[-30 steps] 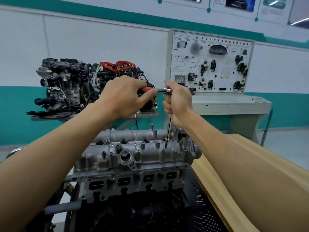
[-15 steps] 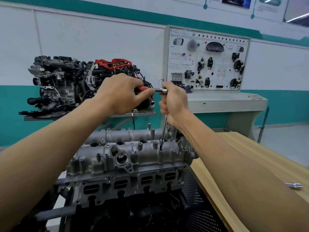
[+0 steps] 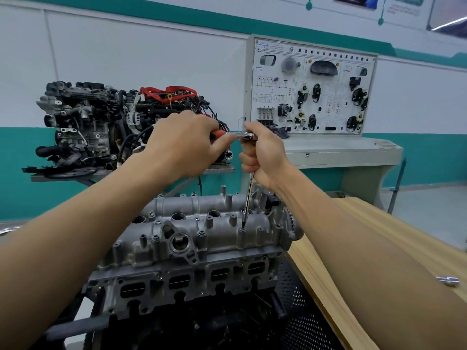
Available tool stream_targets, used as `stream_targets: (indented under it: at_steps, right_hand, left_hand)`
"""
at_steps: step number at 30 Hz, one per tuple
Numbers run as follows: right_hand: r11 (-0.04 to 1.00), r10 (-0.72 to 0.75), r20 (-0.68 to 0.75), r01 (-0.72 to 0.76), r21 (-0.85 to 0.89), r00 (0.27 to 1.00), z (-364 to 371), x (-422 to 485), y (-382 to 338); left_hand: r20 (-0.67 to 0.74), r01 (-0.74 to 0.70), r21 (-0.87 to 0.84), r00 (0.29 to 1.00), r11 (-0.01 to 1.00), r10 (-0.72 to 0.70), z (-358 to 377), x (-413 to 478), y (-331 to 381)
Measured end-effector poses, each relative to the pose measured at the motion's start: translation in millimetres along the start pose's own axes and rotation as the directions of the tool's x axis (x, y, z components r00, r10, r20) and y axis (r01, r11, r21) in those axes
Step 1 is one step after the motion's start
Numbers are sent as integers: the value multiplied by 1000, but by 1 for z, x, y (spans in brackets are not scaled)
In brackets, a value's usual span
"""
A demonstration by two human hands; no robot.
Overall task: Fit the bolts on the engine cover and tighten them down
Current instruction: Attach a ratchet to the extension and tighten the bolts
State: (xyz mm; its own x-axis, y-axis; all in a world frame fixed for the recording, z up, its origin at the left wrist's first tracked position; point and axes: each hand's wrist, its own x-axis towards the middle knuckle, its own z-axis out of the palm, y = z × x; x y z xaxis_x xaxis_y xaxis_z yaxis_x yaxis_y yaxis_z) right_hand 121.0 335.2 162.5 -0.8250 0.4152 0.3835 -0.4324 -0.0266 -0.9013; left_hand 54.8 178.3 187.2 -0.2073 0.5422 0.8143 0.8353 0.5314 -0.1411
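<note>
Red ratchet handle (image 3: pixel 219 134) gripped by the left hand (image 3: pixel 187 145), right hand (image 3: pixel 264 155) clasping the thin steel extension (image 3: pixel 249 195), best kept plumb on the small bolt (image 3: pixel 243 228).

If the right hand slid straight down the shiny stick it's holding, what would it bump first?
The right hand would probably hit the grey engine cover, right where the stick has its tip; nothing else shows between.

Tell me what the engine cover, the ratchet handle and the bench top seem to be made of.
Engine cover: likely cast aluminium, matt grey, rough cast look.
Ratchet handle: red grip, plastic or rubber perhaps.
Bench top: pale wood grain, maybe laminate.
</note>
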Motion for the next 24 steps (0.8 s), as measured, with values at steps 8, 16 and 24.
stream_targets:
  at_steps: [8,16,24]
  right_hand:
    - [1000,24,-52,-24,6,998,6,-8,-3]
    - [980,-6,16,9,-200,1000,21,-23,-1]
    - [995,29,-253,-54,-89,967,16,-17,-3]
  left_hand:
    - [33,-53,204,998,977,48,-17,-9,36]
    - [119,82,53,989,995,-88,30,32,-21]
    - [123,-8,99,992,995,-5,2,7,-1]
